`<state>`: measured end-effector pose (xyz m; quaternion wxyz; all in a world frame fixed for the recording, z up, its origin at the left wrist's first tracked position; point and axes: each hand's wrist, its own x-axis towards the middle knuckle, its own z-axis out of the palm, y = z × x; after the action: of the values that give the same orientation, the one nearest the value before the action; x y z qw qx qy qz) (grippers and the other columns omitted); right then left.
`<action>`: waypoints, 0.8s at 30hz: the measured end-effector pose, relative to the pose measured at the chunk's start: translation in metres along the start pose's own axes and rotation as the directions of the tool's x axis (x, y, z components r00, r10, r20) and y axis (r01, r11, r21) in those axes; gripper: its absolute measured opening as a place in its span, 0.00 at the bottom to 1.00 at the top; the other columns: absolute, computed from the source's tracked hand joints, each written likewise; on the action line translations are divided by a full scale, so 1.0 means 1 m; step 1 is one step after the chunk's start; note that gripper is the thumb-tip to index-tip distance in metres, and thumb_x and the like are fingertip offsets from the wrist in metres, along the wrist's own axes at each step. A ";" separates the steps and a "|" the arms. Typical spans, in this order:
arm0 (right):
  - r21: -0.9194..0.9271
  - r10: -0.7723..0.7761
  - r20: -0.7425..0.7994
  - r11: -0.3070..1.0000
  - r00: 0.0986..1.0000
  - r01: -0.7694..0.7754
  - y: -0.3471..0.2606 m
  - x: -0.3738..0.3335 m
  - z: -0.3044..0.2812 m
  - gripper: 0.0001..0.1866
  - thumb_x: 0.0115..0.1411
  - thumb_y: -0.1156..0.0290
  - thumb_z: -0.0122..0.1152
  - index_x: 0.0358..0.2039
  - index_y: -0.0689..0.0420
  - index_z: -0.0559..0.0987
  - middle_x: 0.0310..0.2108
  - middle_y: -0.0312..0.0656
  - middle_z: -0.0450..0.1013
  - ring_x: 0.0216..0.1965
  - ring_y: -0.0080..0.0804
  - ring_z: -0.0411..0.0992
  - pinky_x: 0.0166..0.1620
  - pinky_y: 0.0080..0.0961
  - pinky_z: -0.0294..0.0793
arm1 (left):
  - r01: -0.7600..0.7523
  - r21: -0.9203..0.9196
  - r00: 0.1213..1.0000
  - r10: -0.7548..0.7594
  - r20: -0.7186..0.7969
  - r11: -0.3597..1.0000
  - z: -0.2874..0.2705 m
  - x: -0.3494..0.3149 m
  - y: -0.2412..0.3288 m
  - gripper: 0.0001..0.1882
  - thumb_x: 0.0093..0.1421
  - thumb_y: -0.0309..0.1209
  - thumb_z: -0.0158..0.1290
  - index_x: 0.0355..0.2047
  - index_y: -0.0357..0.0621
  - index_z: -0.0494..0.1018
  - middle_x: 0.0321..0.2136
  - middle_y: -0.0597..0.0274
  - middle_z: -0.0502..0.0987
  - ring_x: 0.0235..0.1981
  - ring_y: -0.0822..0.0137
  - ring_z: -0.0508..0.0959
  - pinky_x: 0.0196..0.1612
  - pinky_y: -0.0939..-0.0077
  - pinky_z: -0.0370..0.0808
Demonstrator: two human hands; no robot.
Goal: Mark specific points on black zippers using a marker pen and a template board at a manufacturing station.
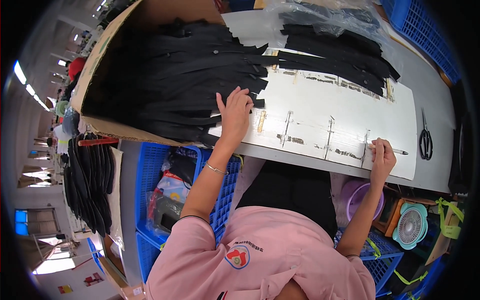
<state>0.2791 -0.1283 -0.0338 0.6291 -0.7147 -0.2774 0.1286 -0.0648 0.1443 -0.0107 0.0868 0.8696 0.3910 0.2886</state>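
Observation:
My left hand [235, 114] rests at the right edge of a heap of black fabric strips [175, 75], thumb and fingers apart, touching the strip ends. The heap spills out of a cardboard box lying on its side. In my right hand [383, 156], fingers closed, is a slim pen [401, 151], with one end sticking out to the right. That hand is over the near right part of a white board [310, 110], beside one of its dark drawn lines. More black strips [340, 57] lie stacked across the board's far side.
Black-handled scissors [425, 142] lie right of the board. Clear plastic film [325, 15] covers part of the far stack. The cardboard box [107, 57] stands at the left. Blue crates [150, 175] are below the table edge; another blue basket [425, 30] sits at the far right.

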 end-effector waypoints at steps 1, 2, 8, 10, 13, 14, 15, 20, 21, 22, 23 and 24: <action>0.014 -0.002 -0.012 1.000 1.000 0.002 -0.001 -0.001 0.000 0.11 0.71 0.68 0.60 0.36 0.62 0.83 0.27 0.32 0.75 0.22 0.11 0.60 0.24 0.12 0.57 | -0.007 -0.001 1.000 0.007 -0.003 1.000 0.001 0.002 0.002 0.05 0.63 0.25 0.57 0.38 0.45 0.72 0.53 0.60 0.78 0.65 0.54 0.70 0.72 0.32 0.40; 0.024 -0.004 -0.026 1.000 1.000 0.004 -0.002 -0.002 -0.001 0.11 0.71 0.68 0.60 0.36 0.62 0.83 0.27 0.31 0.75 0.22 0.11 0.60 0.24 0.13 0.57 | -0.012 -0.009 1.000 0.012 -0.001 1.000 0.002 0.004 0.004 0.05 0.63 0.25 0.57 0.38 0.45 0.72 0.53 0.60 0.78 0.65 0.54 0.70 0.72 0.32 0.40; -0.077 0.029 -0.080 0.996 0.996 -0.035 -0.025 -0.004 0.006 0.09 0.70 0.69 0.61 0.42 0.62 0.84 0.27 0.32 0.76 0.25 0.13 0.66 0.28 0.14 0.64 | -0.144 -0.147 0.989 0.137 -0.061 0.979 0.018 0.008 0.071 0.04 0.64 0.25 0.56 0.38 0.45 0.72 0.50 0.61 0.78 0.61 0.55 0.74 0.72 0.35 0.44; 0.035 -0.011 -0.091 0.999 0.996 0.015 -0.029 -0.005 0.017 0.12 0.71 0.68 0.60 0.50 0.59 0.82 0.23 0.28 0.70 0.22 0.12 0.61 0.25 0.14 0.59 | -0.154 -0.225 0.987 0.159 0.004 0.962 0.040 0.000 0.102 0.05 0.64 0.25 0.57 0.39 0.45 0.72 0.50 0.61 0.78 0.61 0.55 0.74 0.72 0.35 0.44; -0.119 -0.040 -0.049 0.992 0.998 0.034 -0.056 -0.027 0.037 0.15 0.72 0.68 0.56 0.56 0.57 0.80 0.26 0.35 0.76 0.28 0.18 0.73 0.33 0.18 0.74 | -0.156 -0.315 0.979 0.189 0.078 0.936 0.068 -0.011 0.137 0.07 0.63 0.24 0.58 0.40 0.44 0.72 0.50 0.60 0.78 0.60 0.56 0.75 0.71 0.35 0.47; -0.145 -0.060 -0.020 0.988 0.998 0.056 -0.060 -0.038 0.044 0.15 0.73 0.68 0.54 0.57 0.56 0.79 0.31 0.40 0.81 0.33 0.26 0.79 0.40 0.23 0.78 | -0.162 -0.340 0.977 0.198 0.076 0.926 0.075 -0.012 0.150 0.06 0.64 0.25 0.57 0.39 0.44 0.73 0.51 0.60 0.78 0.61 0.56 0.74 0.72 0.38 0.47; -0.195 -0.178 -0.008 0.965 0.984 0.173 -0.047 -0.045 0.050 0.15 0.71 0.71 0.55 0.56 0.54 0.79 0.35 0.44 0.83 0.38 0.33 0.82 0.44 0.26 0.79 | -0.169 -0.363 0.975 0.210 0.077 0.916 0.079 -0.013 0.162 0.04 0.65 0.25 0.56 0.39 0.44 0.73 0.51 0.60 0.79 0.62 0.56 0.74 0.72 0.41 0.48; -0.487 -0.481 0.270 0.679 0.834 0.549 -0.043 -0.067 0.069 0.27 0.55 0.74 0.72 0.57 0.53 0.78 0.49 0.39 0.80 0.52 0.40 0.76 0.57 0.40 0.71 | -0.154 -0.502 0.951 0.265 0.159 0.851 0.083 -0.021 0.171 0.10 0.64 0.25 0.57 0.45 0.43 0.75 0.59 0.54 0.76 0.66 0.52 0.70 0.73 0.41 0.50; -0.508 -0.496 0.279 0.650 0.823 0.564 -0.039 -0.069 0.067 0.29 0.54 0.73 0.72 0.58 0.53 0.77 0.50 0.40 0.79 0.54 0.41 0.75 0.59 0.42 0.69 | -0.171 -0.503 0.954 0.269 0.130 0.848 0.080 -0.024 0.171 0.13 0.64 0.26 0.57 0.49 0.43 0.75 0.61 0.53 0.74 0.68 0.51 0.68 0.73 0.41 0.48; -0.525 -0.511 0.288 0.623 0.810 0.580 -0.036 -0.070 0.066 0.31 0.53 0.72 0.73 0.59 0.53 0.76 0.52 0.40 0.79 0.55 0.42 0.74 0.60 0.45 0.67 | -0.189 -0.498 0.957 0.273 0.102 0.846 0.075 -0.027 0.170 0.17 0.64 0.27 0.58 0.54 0.43 0.75 0.63 0.51 0.72 0.69 0.50 0.65 0.73 0.40 0.46; -0.520 -0.506 0.291 0.628 0.812 0.579 -0.035 -0.070 0.061 0.31 0.53 0.72 0.73 0.59 0.53 0.76 0.52 0.40 0.79 0.55 0.42 0.74 0.60 0.45 0.67 | -0.182 -0.494 0.958 0.267 0.108 0.850 0.069 -0.031 0.167 0.17 0.64 0.27 0.58 0.54 0.43 0.75 0.63 0.51 0.72 0.69 0.50 0.65 0.73 0.40 0.46; -0.565 -0.511 0.267 0.604 0.817 0.563 -0.035 -0.069 0.052 0.30 0.53 0.72 0.73 0.58 0.53 0.77 0.52 0.41 0.78 0.55 0.43 0.73 0.61 0.45 0.67 | -0.176 -0.419 0.956 0.256 0.143 0.891 0.061 -0.036 0.163 0.20 0.65 0.28 0.57 0.57 0.42 0.74 0.65 0.51 0.71 0.70 0.50 0.64 0.73 0.40 0.45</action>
<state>0.1867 -0.1218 -0.0205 0.3555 -0.7580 -0.5295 -0.1370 0.0538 0.0115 -0.0148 0.2685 0.8952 0.2133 0.2846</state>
